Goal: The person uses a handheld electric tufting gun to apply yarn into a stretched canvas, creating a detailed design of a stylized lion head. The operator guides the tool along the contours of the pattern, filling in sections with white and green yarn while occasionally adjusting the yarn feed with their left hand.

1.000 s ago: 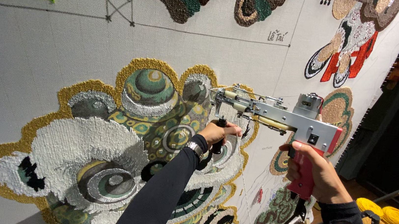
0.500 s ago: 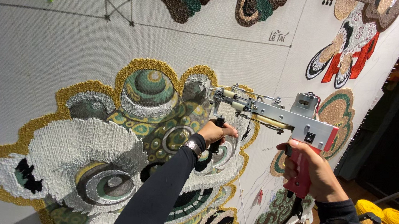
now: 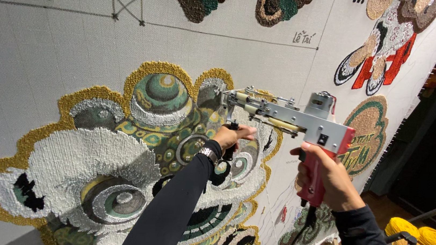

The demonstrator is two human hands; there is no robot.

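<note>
Tufting gun (image 3: 288, 119): right hand (image 3: 326, 174) is gripping its red handle, left hand (image 3: 230, 137) is clasping the front grip. Needle is pressing the stretched cloth (image 3: 36, 49) at the lion design's (image 3: 132, 167) 2 o'clock edge. Steady, even pressure is likely advisable.

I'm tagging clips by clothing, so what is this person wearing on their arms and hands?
Both arms are covered by long, close-fitting black sleeves that end at the wrists. The left hand is bare, with a silver metal wristwatch sitting just past the cuff. The right hand is bare too, with no glove, ring or watch that shows. No markings or patterns show on either sleeve.
</note>
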